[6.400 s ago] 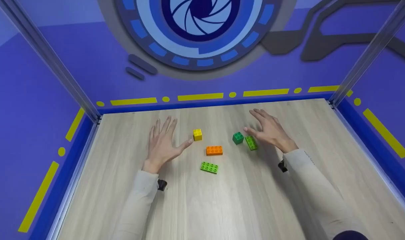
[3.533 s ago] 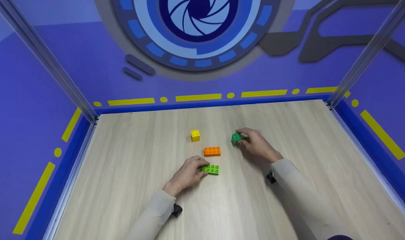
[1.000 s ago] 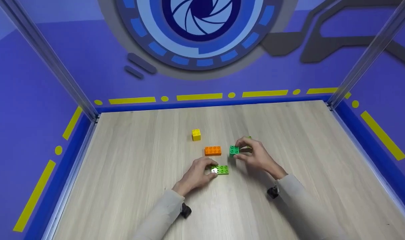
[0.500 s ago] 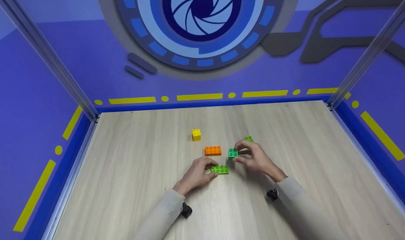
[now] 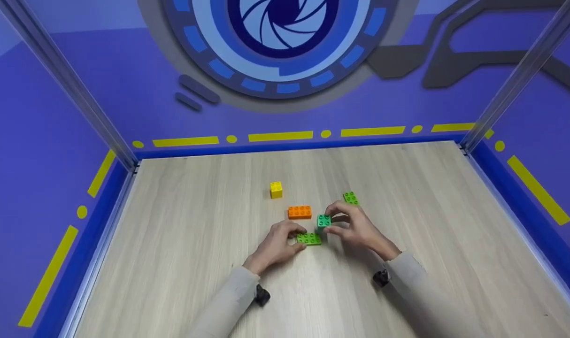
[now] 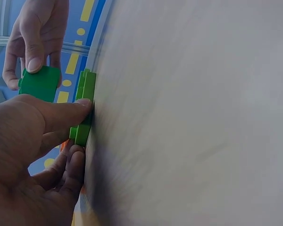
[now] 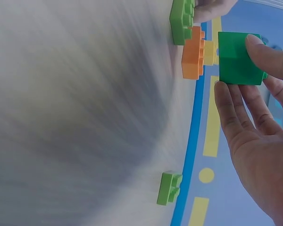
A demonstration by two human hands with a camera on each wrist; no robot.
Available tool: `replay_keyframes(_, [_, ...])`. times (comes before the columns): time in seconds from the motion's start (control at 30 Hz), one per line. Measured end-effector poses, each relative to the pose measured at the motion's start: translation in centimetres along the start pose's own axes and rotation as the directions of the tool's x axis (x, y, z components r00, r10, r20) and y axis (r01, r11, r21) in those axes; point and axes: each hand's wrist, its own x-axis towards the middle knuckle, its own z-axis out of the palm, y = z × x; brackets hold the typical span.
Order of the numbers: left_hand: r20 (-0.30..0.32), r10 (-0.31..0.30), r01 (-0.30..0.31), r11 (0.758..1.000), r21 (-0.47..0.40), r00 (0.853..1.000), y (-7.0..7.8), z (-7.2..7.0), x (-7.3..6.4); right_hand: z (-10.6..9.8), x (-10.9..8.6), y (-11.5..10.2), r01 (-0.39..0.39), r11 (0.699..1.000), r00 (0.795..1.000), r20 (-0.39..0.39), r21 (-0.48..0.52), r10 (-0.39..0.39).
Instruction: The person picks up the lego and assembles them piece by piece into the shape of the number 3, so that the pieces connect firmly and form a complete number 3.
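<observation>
head view: lime brick (image 5: 312, 239), long axis sideways, pinched in left hand (image 5: 274, 244), green cube (image 5: 323, 220) pinched in right hand (image 5: 358, 229)

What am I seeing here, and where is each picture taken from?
There is no robot here, just a person's left hand and right hand, both bare. The wide picture comes from a camera worn on the head, looking forward and down. The two smaller ones come from a camera on each wrist, so the table looks tipped sideways. The left hand pinches a light green brick resting on the table; the right hand holds a dark green brick raised off it. Also on the table are a yellow brick, an orange brick and a second light green brick.
</observation>
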Motion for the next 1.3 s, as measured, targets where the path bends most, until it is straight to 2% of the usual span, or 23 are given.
replay_keyframes(0.33, [0.004, 0.005, -0.005, 1.0, 0.014, 1.0, 0.1, -0.1, 0.1, 0.5, -0.2, 0.2, -0.017, 1.0, 1.0, 0.01, 0.016, 0.017])
replay_keyframes(0.6, [0.002, -0.001, 0.001, 1.0, 0.021, 1.0, 0.1, -0.1, 0.2, 1.1, -0.2, 0.1, -0.025, 0.998, 1.0, 0.017, 0.065, 0.024])
replay_keyframes(0.93, [0.003, -0.005, 0.005, 1.0, 0.018, 1.0, 0.1, -0.1, 0.1, 1.8, -0.4, 0.5, -0.066, 0.992, 0.997, 0.042, 0.103, 0.062])
replay_keyframes(1.3, [-0.007, 0.024, -0.024, 1.0, 0.019, 1.0, -0.1, -0.1, 0.1, 2.3, -0.6, 0.9, -0.059, 0.995, 0.997, 0.053, 0.084, 0.054])
